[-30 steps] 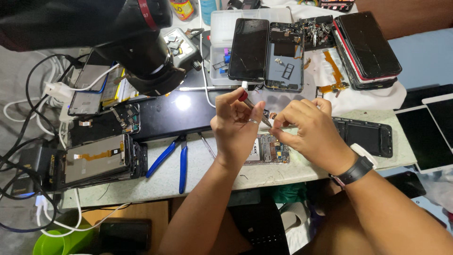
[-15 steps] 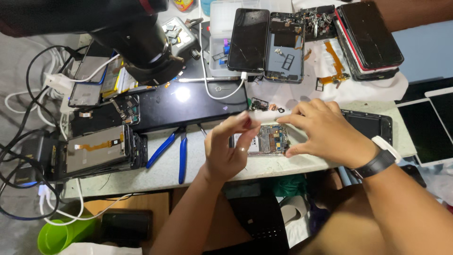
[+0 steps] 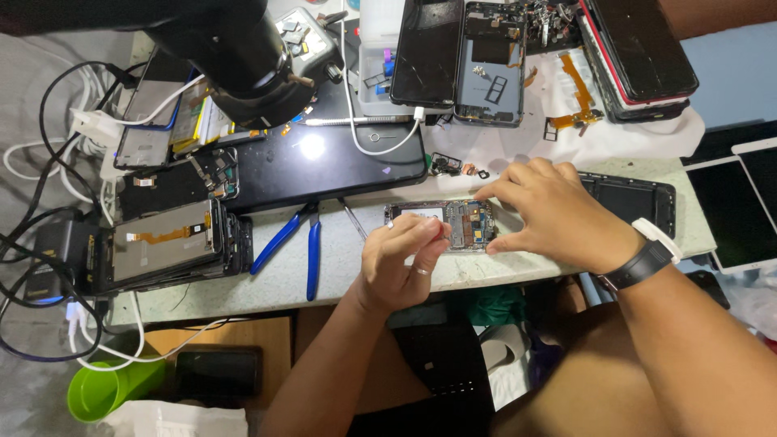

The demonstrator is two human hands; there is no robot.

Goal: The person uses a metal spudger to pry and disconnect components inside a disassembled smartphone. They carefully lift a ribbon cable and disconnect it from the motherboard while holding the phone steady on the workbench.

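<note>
Green plastic, a cup (image 3: 101,388), is seen at the far left below the bench edge, beneath a tangle of black and white cables (image 3: 48,162). On the pale speckled bench top (image 3: 340,271), an opened phone with an orange ribbon cable across its silver back (image 3: 166,243) is stacked on other parts. Blue-handled pliers (image 3: 295,243) are laid just beside it, at the front edge of a large glossy black slab (image 3: 324,162). Above this, the black barrel of a microscope (image 3: 235,57) is hung over the bench.

Near the middle, the left hand (image 3: 396,263) is held with thumb and forefinger pinched narrowly together at the left end of a small opened phone with its circuit board exposed (image 3: 465,225). Whether anything is pinched between them cannot be told. The phone is laid flat on the bench between both hands. It is steadied by the right hand (image 3: 550,214), with fingers loosely spread along its far edge and the thumb set against its near right corner. A black wrist band (image 3: 643,259) is worn on that arm.

A second ago both hands were raised close together above the bench; now they have been lowered onto the phone, so the work appears to be carried out directly on its board.

Further right, an empty black phone frame (image 3: 639,198) and white-edged tablets (image 3: 745,202) are laid.
</note>
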